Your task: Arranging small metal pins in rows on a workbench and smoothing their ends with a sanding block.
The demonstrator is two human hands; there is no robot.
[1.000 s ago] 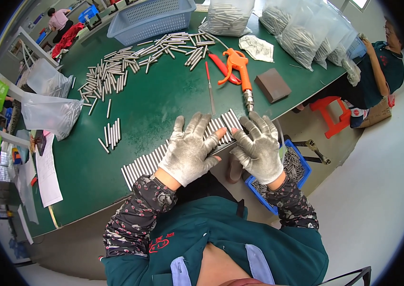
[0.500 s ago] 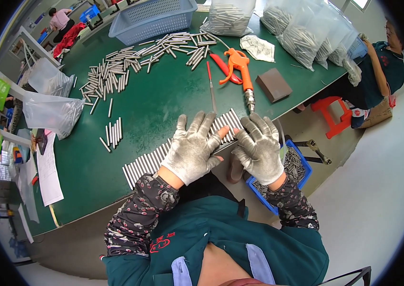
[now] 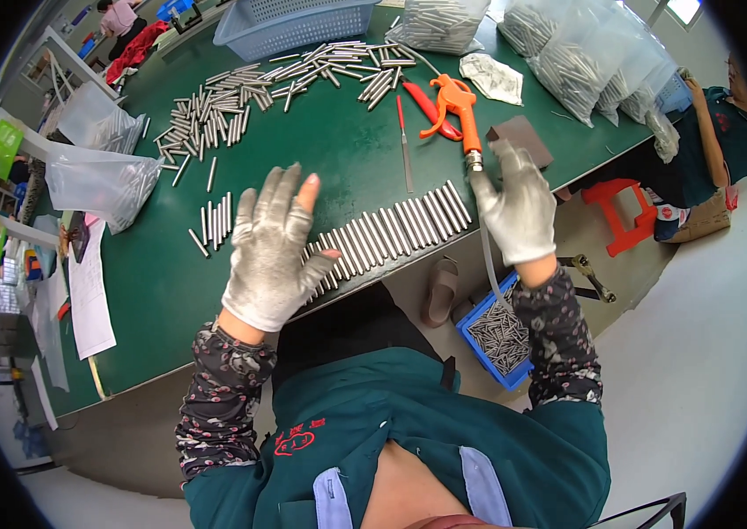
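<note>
A row of slim metal pins point(image 3: 391, 231) lies side by side along the table's near edge. My left hand point(image 3: 269, 256), in a grey-coated glove with bare fingertips showing, hovers over or rests on the row's left part and hides it. Its fingers are stretched out and hold nothing. At the right end of the row, my gloved right hand point(image 3: 521, 207) is open, slightly blurred. Its fingers are beside the nozzle of an orange air blow gun point(image 3: 457, 104), and whether they touch it I cannot tell.
Loose pins point(image 3: 223, 110) are heaped behind, below a blue-grey basket point(image 3: 294, 35). A thin red-handled tool point(image 3: 405, 145), brown block point(image 3: 521, 141) and white cloth point(image 3: 490, 79) lie nearby. Filled bags point(image 3: 567, 75) stand back right. A blue crate point(image 3: 488, 357) of pins sits below. A co-worker point(image 3: 726, 132) is at right.
My hands have moved apart: the left one leftward along the row, the right one up and to the right toward the air gun. More of the pin row now shows between them.
</note>
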